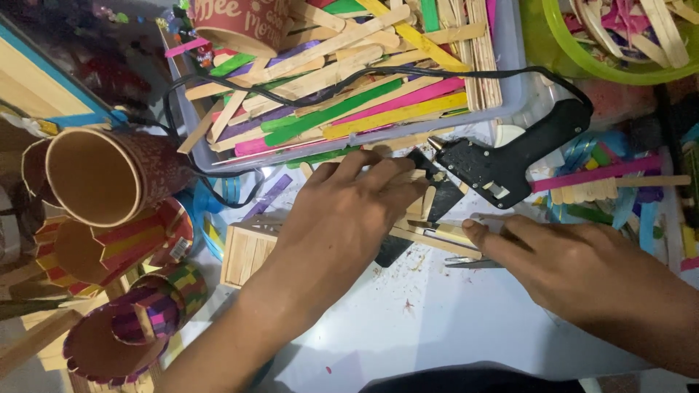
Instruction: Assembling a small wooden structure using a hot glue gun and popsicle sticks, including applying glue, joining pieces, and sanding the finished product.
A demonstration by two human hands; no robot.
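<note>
Fingers of the left hand (342,218) press flat on a pale stick-built box (251,251) on the white table (437,320); right hand (582,266) fingers pinch its bare sticks. Left: patterned paper cups (109,175). Behind: tray of coloured craft sticks (349,87), black glue gun (510,156).

Home craft corner, hobby setup rather than a shop or lab. White counter (437,320) crowded with supplies: a grey tray (510,87) heaped with plain and coloured ice-cream sticks (342,109), a green bowl (582,62) of more sticks, a black glue gun (510,156) with cord. Finished stick-covered cups (138,240) piled at left, a small stick box (247,251), wood crumbs and scraps everywhere.
</note>
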